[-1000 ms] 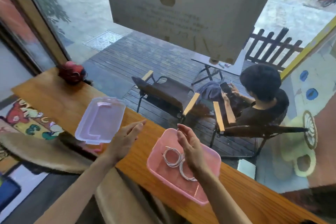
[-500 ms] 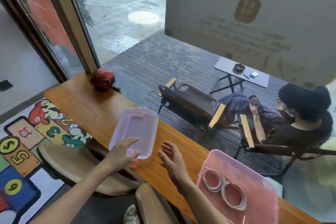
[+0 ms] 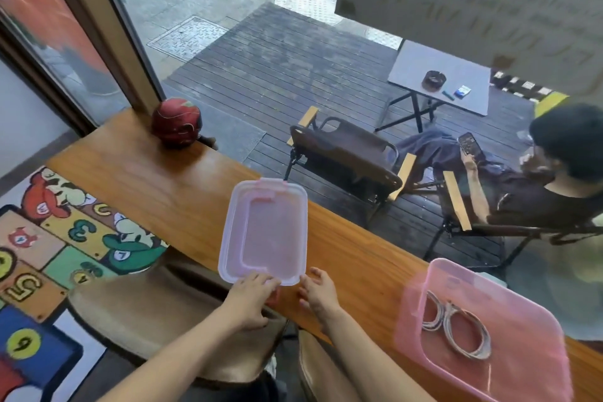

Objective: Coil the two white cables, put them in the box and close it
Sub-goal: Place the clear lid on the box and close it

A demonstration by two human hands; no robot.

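The clear pinkish lid (image 3: 264,232) lies flat on the wooden counter (image 3: 163,192), a little left of the middle. The fingertips of my left hand (image 3: 251,300) rest on its near edge. My right hand (image 3: 321,294) has spread fingers that touch the lid's near right corner. I cannot see a thumb under the lid. To the right, the pink box (image 3: 473,274) stands without a lid on the counter. Two coiled white cables lie side by side inside it, one coil (image 3: 434,313) to the left and the other (image 3: 470,336) to the right.
A red ball-like object (image 3: 176,122) sits at the counter's far left by the window frame. Beige stools (image 3: 146,313) stand under the near edge. Glass runs along the counter's far side, and beyond it a person sits on a chair.
The view has swung left. Both hands have moved forward from mid-air onto the lid's near edge. The box with the coils lies farther right in view.
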